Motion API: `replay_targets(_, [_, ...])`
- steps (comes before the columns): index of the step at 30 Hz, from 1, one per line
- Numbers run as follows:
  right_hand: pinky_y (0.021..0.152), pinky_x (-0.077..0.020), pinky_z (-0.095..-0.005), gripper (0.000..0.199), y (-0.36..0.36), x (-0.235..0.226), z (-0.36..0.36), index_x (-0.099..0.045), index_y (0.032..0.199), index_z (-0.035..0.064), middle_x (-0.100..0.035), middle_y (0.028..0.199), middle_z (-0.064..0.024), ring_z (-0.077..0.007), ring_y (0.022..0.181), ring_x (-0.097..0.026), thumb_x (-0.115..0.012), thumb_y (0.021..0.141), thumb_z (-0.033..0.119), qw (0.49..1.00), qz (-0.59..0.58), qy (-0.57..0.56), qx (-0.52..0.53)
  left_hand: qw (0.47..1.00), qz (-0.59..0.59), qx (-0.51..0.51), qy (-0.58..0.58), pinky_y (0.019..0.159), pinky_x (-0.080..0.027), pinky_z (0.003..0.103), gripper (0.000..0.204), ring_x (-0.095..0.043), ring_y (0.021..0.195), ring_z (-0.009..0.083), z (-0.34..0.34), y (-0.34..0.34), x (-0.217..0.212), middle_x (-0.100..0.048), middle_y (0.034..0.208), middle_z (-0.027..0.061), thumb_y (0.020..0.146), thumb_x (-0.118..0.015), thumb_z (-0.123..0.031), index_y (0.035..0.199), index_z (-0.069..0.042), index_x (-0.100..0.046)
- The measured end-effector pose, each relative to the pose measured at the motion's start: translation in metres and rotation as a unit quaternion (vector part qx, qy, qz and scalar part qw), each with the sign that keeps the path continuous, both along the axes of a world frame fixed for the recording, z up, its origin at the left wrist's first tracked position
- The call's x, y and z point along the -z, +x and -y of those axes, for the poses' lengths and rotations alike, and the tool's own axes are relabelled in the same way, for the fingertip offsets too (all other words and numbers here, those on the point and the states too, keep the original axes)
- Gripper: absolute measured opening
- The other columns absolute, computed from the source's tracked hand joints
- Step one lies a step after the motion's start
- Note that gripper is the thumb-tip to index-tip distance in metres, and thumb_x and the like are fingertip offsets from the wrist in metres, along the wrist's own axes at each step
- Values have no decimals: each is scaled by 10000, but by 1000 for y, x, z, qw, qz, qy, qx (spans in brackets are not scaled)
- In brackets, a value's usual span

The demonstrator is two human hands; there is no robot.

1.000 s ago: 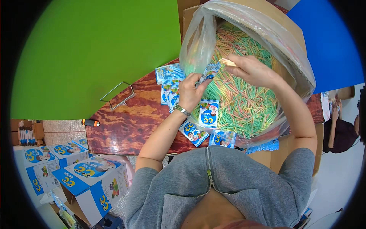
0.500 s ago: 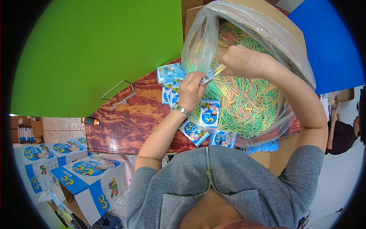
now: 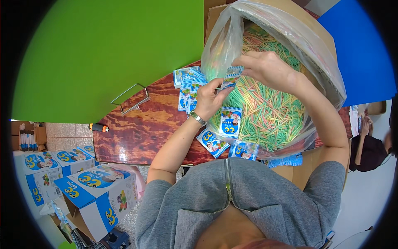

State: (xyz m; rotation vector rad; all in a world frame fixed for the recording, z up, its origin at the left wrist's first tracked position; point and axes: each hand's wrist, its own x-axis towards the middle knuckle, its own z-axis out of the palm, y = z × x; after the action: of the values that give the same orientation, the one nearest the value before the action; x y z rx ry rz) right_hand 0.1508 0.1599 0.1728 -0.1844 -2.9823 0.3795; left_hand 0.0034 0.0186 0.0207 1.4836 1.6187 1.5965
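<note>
My left hand (image 3: 210, 99) pinches a small blue-and-white printed packet (image 3: 231, 77) between thumb and fingers, tilted over the open bag. At the packet's upper end, my right hand (image 3: 265, 68) closes its fingertips on the edge; the exact contact is partly hidden. Below both hands, a clear plastic liner bag (image 3: 222, 35) holds a mass of thin green, yellow and pink sticks (image 3: 269, 112). One similar packet (image 3: 230, 122) lies on the bag's near left side. Two more, a tilted packet (image 3: 212, 143) and a nearer packet (image 3: 243, 150), lie by the table's front edge.
Several packets (image 3: 182, 79) are piled left of the bag on the reddish wooden table (image 3: 137, 143). A green panel (image 3: 103, 54) with a metal handle (image 3: 132, 99) stands at left, beside an orange-black tool (image 3: 98, 127). Printed cartons (image 3: 97, 182) stand lower left. Another person (image 3: 369, 149) is at far right.
My right hand has shifted slightly right and its fingers have straightened. The pale sticks it held at the packet's mouth no longer show. The packet has turned its printed face into view.
</note>
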Motion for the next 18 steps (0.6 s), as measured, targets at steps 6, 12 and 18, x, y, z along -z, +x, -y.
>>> replay_targets(6, [694,-528,-388,357,0,10,-7,-601,1166,63,-659,904,-113,-309,787,-655,-691,822,93,993,-107,17,-51,996,61,60,10,674,-497,223,188,-604,757,61,3,-3,0,-704,935,34,919,-654,-96,1080,0,-662])
replay_targets(12, [673,-545,-374,344,-3,62,23,-592,1178,58,-713,852,-121,-280,768,-703,-681,847,85,989,-112,-90,-42,996,-10,60,-72,591,-450,340,201,-593,649,201,42,-17,6,-597,727,116,957,-575,-166,860,5,-617])
replay_targets(18, [614,-532,-449,266,-20,155,68,-562,1031,80,-679,751,-149,-370,693,-663,-691,847,223,979,-105,-144,95,983,-155,-81,-56,707,-474,387,236,-598,757,288,85,-28,21,-646,839,116,867,-673,-169,1053,-24,-673])
